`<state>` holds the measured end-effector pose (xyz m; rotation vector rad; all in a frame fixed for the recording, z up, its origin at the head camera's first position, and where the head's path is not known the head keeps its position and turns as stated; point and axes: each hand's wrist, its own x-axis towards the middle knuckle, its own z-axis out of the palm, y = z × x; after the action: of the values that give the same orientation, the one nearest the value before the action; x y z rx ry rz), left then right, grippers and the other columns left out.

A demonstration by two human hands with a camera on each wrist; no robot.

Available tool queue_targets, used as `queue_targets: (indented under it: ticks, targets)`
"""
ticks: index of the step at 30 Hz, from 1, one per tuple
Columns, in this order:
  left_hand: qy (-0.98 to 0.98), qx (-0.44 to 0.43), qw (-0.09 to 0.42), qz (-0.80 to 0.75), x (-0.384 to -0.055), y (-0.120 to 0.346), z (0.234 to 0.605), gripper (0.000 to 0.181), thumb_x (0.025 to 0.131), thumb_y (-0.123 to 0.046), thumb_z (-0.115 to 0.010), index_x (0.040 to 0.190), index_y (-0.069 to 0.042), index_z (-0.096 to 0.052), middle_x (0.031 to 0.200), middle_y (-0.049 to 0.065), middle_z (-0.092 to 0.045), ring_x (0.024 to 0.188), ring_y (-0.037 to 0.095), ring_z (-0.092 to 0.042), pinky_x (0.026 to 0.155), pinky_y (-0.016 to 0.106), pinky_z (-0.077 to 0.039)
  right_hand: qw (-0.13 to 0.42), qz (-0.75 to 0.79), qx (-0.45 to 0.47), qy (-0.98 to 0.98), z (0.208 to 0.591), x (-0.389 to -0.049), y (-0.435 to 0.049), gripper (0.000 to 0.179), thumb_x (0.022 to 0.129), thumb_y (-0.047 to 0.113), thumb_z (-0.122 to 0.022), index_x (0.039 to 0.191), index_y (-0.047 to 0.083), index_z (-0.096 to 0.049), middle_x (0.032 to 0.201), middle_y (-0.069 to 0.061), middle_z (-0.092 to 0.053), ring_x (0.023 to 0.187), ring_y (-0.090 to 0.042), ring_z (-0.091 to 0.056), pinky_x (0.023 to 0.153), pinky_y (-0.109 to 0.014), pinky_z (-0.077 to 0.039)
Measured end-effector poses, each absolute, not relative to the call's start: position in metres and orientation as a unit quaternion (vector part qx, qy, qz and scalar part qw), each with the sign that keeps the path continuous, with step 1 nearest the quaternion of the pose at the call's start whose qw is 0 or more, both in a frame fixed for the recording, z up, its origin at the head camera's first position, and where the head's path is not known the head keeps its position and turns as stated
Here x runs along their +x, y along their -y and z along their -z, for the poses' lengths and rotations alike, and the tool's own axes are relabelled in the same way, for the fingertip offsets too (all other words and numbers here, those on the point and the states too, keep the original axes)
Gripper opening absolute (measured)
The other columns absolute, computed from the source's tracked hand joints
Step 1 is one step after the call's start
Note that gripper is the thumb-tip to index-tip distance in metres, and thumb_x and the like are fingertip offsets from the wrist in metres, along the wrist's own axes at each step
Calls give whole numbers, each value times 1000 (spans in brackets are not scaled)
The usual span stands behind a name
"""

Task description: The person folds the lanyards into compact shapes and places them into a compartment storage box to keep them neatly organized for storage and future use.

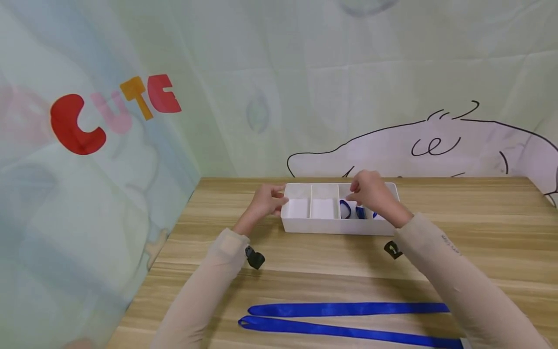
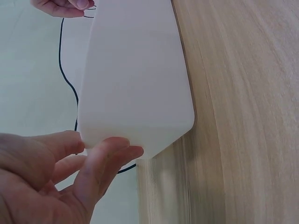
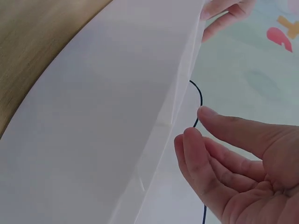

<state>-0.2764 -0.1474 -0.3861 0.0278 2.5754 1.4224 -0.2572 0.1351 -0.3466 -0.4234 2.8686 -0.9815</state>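
Note:
A long white divided box point(image 1: 340, 227) stands near the back of the table. At its left end my left hand point(image 1: 266, 199) grips the end wall, thumb at the rim and fingertips against the outside; the left wrist view shows these fingers point(image 2: 112, 145) close up. Over the right part of the box hovers my right hand point(image 1: 372, 191), thumb and fingertips apart with nothing between them. Below it in the box sit a small blue loop point(image 1: 345, 209) and a folded dark blue piece point(image 1: 360, 213). My right hand and forearm hide part of the right-hand compartments.
Two long blue ribbon-like straps point(image 1: 322, 309) lie across the front of the wooden table point(image 1: 314, 281), partly under the right sleeve point(image 1: 471, 286). Behind the table hangs a printed cloth point(image 1: 261, 63). A black wrist mount point(image 1: 255, 258) sticks out below the left cuff.

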Motion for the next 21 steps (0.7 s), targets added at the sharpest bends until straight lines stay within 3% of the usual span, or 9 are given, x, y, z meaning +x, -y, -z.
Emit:
queue_targets:
  ticks: [7, 14, 21]
  targets:
    - [-877, 19, 94, -472, -276, 147, 387, 52, 95, -2, -66, 145, -4, -50, 117, 23, -63, 75, 27, -68, 59, 27, -59, 59, 348, -152, -923, 343, -253, -142, 11, 90, 0, -73, 96, -7, -70, 87, -17, -68, 72, -29, -66, 64, -32, -59]
    - [-879, 34, 82, -468, -274, 147, 392, 52, 98, -8, -65, 147, -5, -48, 115, 23, -66, 81, 29, -71, 73, 42, -61, 68, 348, -168, -920, 336, -245, -147, 9, 89, 1, -73, 93, -7, -70, 85, -15, -69, 71, -28, -67, 65, -36, -60]
    - [-878, 45, 69, -471, -271, 148, 393, 50, 99, -13, -64, 145, -3, -49, 116, 24, -67, 90, 35, -71, 66, 31, -61, 65, 338, -186, -920, 337, -236, -153, 8, 87, 1, -75, 88, -5, -70, 77, -10, -69, 65, -20, -63, 58, -30, -56]
